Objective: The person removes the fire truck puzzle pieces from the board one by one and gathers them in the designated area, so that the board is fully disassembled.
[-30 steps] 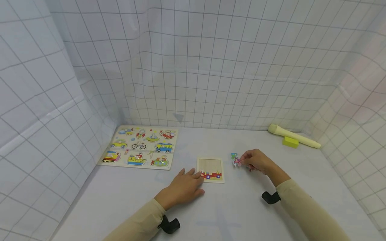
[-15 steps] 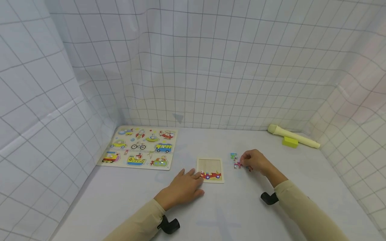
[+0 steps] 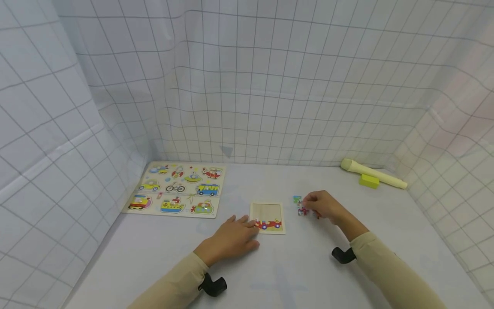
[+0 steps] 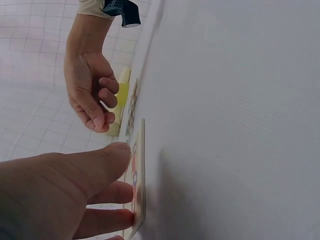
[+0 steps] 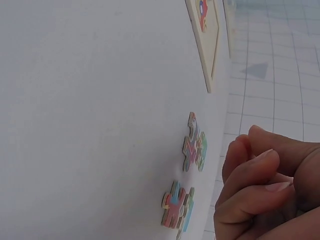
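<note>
My left hand lies with its fingers extended on the left edge of a small wooden jigsaw tray. A strip of red car picture fills the bottom of that tray; bare wood shows above. Over several loose puzzle pieces to the right hovers my right hand, fingers curled and thumb close to the index fingertip. No piece is visible in its grasp in either wrist view. Beneath it are a green piece and a red-pink piece; another red piece lies nearer the wrist, partly hidden in the head view.
A larger peg puzzle board with vehicle pictures lies at the back left. A pale yellow stick with a thick end and a yellow-green block are at the back right. Gridded white curtains surround the table.
The right fingers have let go of the red-pink piece, which lies turned on the table, and have shifted slightly left and away toward the green piece. The left hand keeps its place.
</note>
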`<state>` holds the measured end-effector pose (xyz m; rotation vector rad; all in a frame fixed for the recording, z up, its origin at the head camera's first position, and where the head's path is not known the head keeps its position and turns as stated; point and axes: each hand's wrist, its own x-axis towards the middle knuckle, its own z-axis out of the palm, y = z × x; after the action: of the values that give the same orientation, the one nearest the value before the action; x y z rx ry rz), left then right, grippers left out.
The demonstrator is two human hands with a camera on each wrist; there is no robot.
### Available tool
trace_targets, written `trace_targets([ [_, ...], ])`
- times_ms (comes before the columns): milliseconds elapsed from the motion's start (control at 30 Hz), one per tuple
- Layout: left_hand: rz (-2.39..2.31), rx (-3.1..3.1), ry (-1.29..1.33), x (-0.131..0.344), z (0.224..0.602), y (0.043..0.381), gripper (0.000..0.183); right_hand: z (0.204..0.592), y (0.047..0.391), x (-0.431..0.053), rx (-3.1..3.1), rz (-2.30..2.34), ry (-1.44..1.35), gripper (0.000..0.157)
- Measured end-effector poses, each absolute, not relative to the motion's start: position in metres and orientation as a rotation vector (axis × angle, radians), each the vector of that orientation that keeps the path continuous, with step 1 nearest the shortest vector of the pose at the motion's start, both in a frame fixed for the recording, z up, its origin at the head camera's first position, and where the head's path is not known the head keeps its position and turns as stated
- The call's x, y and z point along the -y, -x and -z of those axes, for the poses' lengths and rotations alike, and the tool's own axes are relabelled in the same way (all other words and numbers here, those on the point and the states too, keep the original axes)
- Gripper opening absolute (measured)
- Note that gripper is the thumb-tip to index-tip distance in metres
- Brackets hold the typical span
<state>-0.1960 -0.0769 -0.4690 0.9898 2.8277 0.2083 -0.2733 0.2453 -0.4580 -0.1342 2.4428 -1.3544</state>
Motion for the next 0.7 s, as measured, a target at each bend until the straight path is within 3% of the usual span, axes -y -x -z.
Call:
trace_targets([
  [267,-0.381,-2.89,-1.06,0.077,0.472,0.209,0.033,0.457,0.267,-0.229,-2.386,1.367,0.161,0.018],
  [700,-0.406,-2.929,-0.803,0.06,0.478,0.238,0.053,0.468,0.255,-0.191,-2.319,1.334,0.215,0.012],
])
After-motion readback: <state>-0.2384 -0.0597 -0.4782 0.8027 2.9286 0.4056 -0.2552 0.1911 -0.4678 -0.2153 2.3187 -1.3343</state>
